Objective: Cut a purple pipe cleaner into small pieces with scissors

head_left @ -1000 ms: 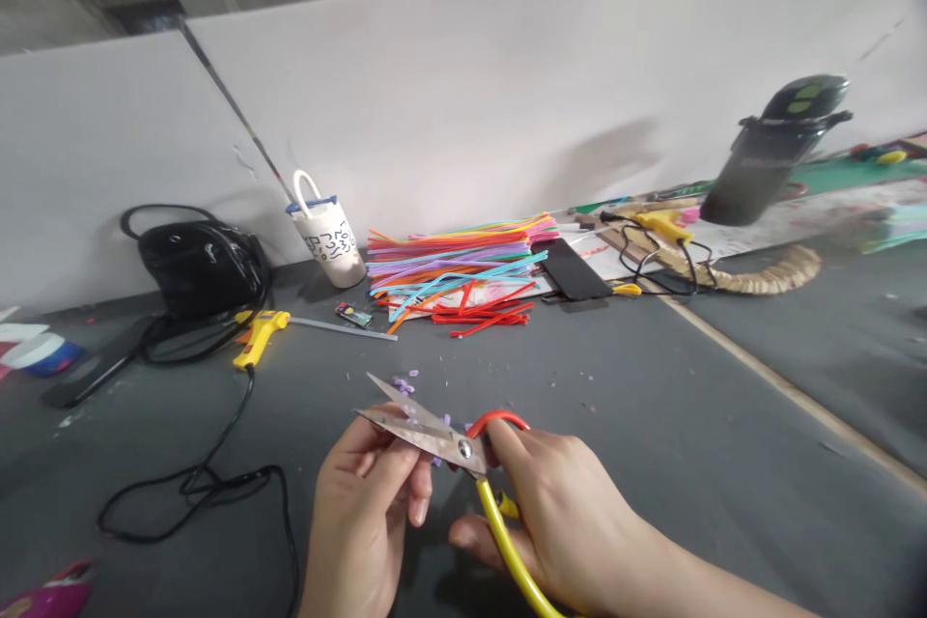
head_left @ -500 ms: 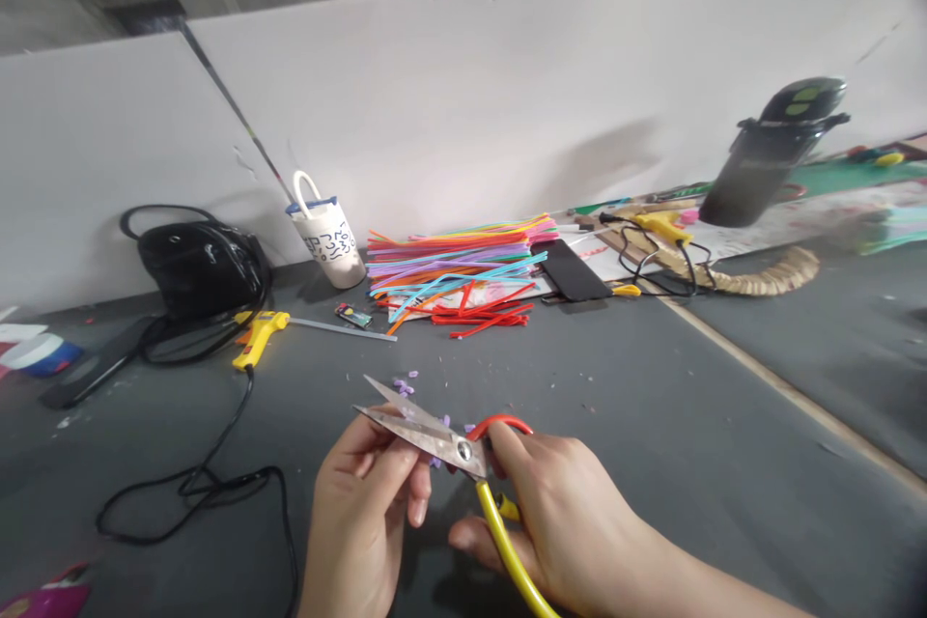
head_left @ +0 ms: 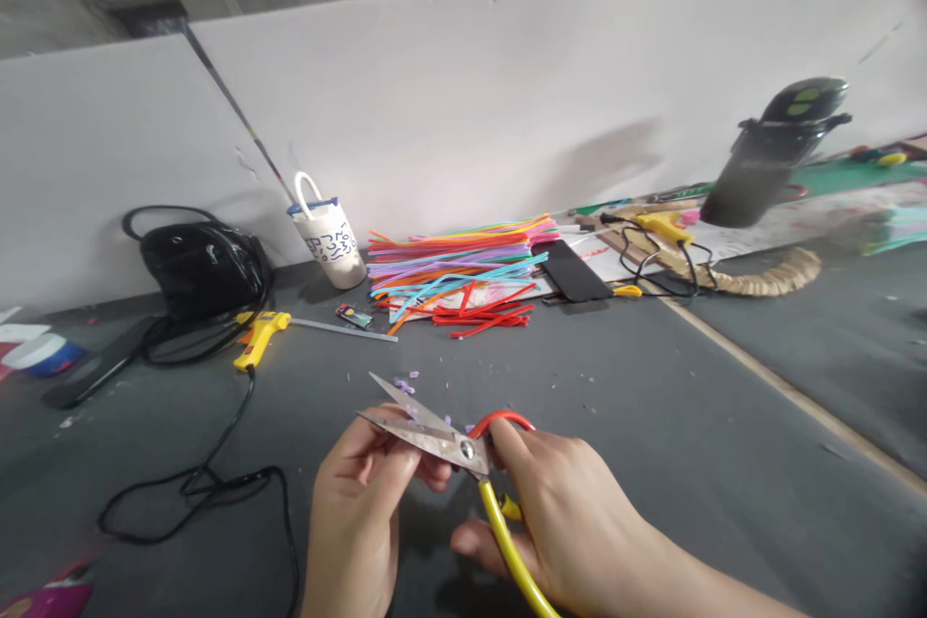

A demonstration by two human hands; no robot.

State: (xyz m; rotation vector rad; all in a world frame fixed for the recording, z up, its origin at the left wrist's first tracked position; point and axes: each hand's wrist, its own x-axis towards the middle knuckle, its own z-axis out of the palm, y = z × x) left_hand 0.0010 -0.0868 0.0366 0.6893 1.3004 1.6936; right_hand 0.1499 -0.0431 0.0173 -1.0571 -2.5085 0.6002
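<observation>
A pair of scissors [head_left: 467, 450] with one red and one yellow handle has its blades apart, pointing left. My right hand [head_left: 572, 512] is closed on the handles. My left hand [head_left: 366, 507] is closed, its thumb and fingers pinched just under the lower blade; what they hold, if anything, is hidden. Small purple bits [head_left: 404, 387] lie on the dark table [head_left: 637, 406] behind the blades. Farther back is a pile of coloured pipe cleaners [head_left: 456, 256], with short red pieces [head_left: 485, 317] in front.
A yellow glue gun [head_left: 262, 338] with a looping black cord lies at left, near a black bag [head_left: 203, 270] and a white cup [head_left: 329, 241]. Behind at right are a phone [head_left: 575, 272], another glue gun [head_left: 666, 227] and a dark bottle [head_left: 760, 164].
The fingers of my left hand have curled in beneath the blades. The scissors have shifted very slightly right, their blades still apart.
</observation>
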